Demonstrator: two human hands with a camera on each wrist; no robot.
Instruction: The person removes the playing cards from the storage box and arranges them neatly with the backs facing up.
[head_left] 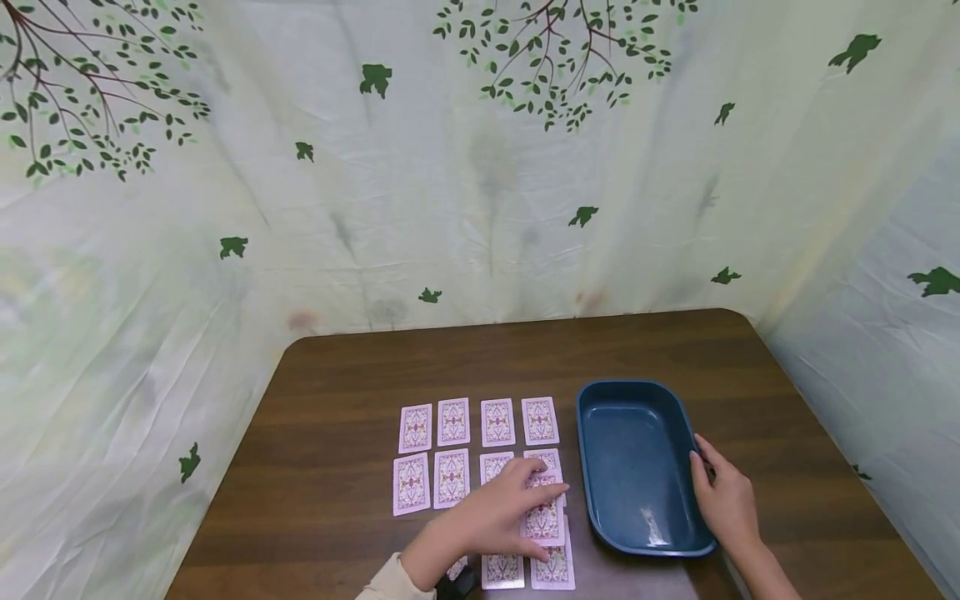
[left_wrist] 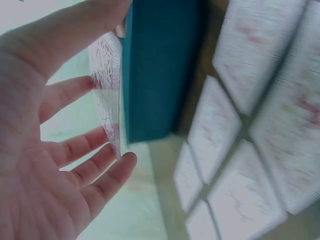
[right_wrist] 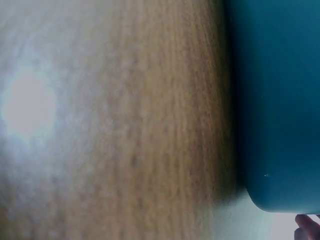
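Note:
Rows of playing cards (head_left: 452, 479) with patterned pink-and-white backs lie face down on the table. My left hand (head_left: 491, 517) is over the right-hand columns and holds one playing card (head_left: 542, 525) between thumb and fingers. In the left wrist view that card (left_wrist: 107, 85) shows nearly edge-on at the fingertips of the left hand (left_wrist: 55, 135). To the right stands a blue rectangular tray (head_left: 637, 533), with nothing in it. My right hand (head_left: 726, 500) holds the tray's right rim. Only a bit of the right hand (right_wrist: 307, 227) shows at the right wrist view's lower corner.
The brown wooden table (head_left: 360, 367) has rounded far corners. Behind it hangs a pale curtain (head_left: 487, 208) printed with green leaves and branches. A small black object (head_left: 456, 583) sits at the left wrist and covers part of a card.

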